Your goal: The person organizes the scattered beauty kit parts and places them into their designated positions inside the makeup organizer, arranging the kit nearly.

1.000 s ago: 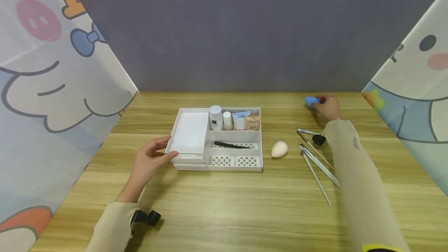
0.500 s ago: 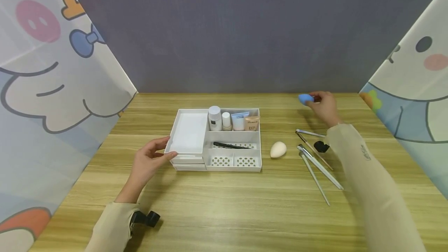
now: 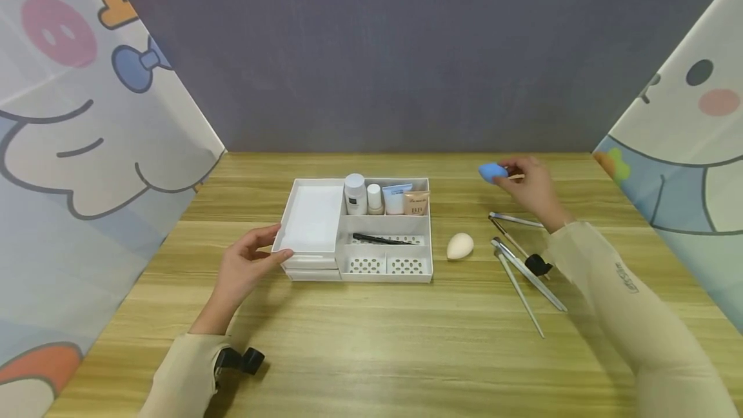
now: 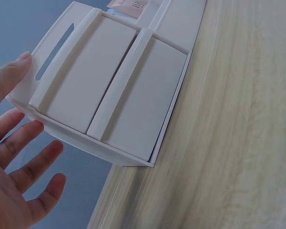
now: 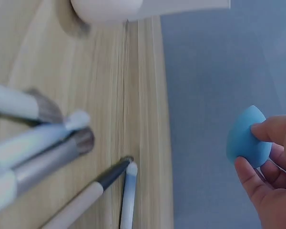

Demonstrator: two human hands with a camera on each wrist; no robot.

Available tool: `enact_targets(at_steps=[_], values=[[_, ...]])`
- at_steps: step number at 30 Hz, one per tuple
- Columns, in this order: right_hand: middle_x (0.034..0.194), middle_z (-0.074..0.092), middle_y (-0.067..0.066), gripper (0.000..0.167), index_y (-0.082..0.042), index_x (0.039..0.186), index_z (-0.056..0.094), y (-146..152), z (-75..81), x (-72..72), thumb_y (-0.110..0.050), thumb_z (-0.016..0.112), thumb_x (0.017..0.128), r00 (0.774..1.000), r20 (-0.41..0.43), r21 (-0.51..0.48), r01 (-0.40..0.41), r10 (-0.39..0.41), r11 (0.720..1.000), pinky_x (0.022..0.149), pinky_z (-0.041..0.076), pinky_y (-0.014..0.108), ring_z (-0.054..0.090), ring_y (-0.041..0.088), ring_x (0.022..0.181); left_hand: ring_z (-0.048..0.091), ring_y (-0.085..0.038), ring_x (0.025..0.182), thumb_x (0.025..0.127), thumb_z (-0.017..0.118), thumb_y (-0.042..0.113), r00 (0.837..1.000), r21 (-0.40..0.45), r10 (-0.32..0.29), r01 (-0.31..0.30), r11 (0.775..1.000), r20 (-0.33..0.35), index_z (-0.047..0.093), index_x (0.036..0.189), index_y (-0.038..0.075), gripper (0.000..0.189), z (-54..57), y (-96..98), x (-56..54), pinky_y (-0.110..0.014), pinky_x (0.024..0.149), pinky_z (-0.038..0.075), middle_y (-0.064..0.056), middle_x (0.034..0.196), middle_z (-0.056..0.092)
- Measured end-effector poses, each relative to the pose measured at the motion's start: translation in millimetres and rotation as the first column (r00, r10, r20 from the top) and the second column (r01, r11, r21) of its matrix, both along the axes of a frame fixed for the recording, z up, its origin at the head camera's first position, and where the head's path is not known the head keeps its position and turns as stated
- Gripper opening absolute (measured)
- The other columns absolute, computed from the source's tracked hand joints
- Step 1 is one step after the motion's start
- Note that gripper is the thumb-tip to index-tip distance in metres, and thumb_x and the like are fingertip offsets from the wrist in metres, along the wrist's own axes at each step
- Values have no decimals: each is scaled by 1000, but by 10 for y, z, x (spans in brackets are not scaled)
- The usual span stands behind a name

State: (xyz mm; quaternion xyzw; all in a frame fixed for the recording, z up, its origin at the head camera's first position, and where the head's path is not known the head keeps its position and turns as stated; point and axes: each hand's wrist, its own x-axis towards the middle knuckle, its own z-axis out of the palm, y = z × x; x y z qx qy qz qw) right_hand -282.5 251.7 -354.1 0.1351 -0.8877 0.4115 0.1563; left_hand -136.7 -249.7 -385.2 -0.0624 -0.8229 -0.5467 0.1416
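Observation:
In the head view, my right hand [image 3: 531,189] holds a blue makeup sponge [image 3: 493,172] between thumb and fingertips near the table's far edge. The right wrist view shows the same sponge [image 5: 249,137] with its pointed end up. My left hand [image 3: 246,263] grips the front left corner of a white makeup organizer [image 3: 387,281], thumb at the front rim and fingers along the left side. Two drawer fronts [image 4: 88,71] of it fill the left wrist view. In its compartments are a white bottle [image 3: 356,195], a smaller bottle, two tubes [image 3: 416,203] and a slim black item [image 3: 380,238].
A cream makeup sponge [image 3: 460,246] lies just right of the organizer. Several makeup brushes [image 3: 525,276] are spread on the wooden table [image 3: 371,347] below the right forearm. A grey panel [image 3: 371,50] stands behind the table, with printed cloth [image 3: 52,115] at the sides.
My right hand has carried the blue sponge leftward, toward the organizer. My left hand keeps its place at the organizer's corner.

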Motion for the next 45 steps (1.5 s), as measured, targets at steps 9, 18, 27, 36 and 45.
enact_targets(at_steps=[9, 18, 27, 36, 45], values=[[103, 49, 21, 31, 15, 116, 61, -132, 23, 170, -1, 70, 91, 999, -9, 10, -41, 41, 999, 71, 42, 1, 55, 31, 95, 62, 2, 100, 85, 80, 6, 1000, -3, 4, -4, 1000, -3, 65, 125, -1, 43, -4, 1, -3, -19, 77, 52, 10, 114, 69], [101, 54, 20, 26, 12, 111, 64, -266, 2, 349, 2, 73, 89, 991, -53, 18, -119, 120, 993, 70, 46, 4, 55, 21, 90, 62, 1, 99, 84, 80, 6, 1000, -1, 7, -7, 1000, 1, 65, 124, -3, 44, 5, 4, 10, -20, 76, 53, 5, 114, 69], [100, 57, 19, 25, 12, 107, 67, -428, -22, 513, 8, 75, 84, 974, -104, 4, -204, 203, 979, 72, 51, 9, 56, 10, 87, 61, 2, 100, 85, 79, 7, 1000, -8, 10, -10, 1000, 7, 65, 126, -1, 44, 3, 5, 10, -20, 77, 53, 9, 114, 68], [102, 60, 17, 25, 9, 106, 68, -564, -33, 671, 7, 77, 82, 962, -100, -4, -254, 253, 967, 71, 53, 13, 60, 24, 87, 61, 1, 100, 85, 79, 5, 1000, 6, 1, -1, 1000, -5, 65, 125, -2, 43, 1, 13, 15, -19, 76, 52, 13, 112, 67], [99, 60, 14, 25, 7, 103, 69, -703, -102, 778, 10, 78, 80, 930, -113, -29, -354, 349, 935, 71, 56, 19, 62, 22, 84, 61, 1, 100, 86, 79, 6, 1000, 8, 0, 0, 1000, 1, 64, 125, -2, 43, 0, 6, 13, -18, 76, 52, 12, 113, 67]])
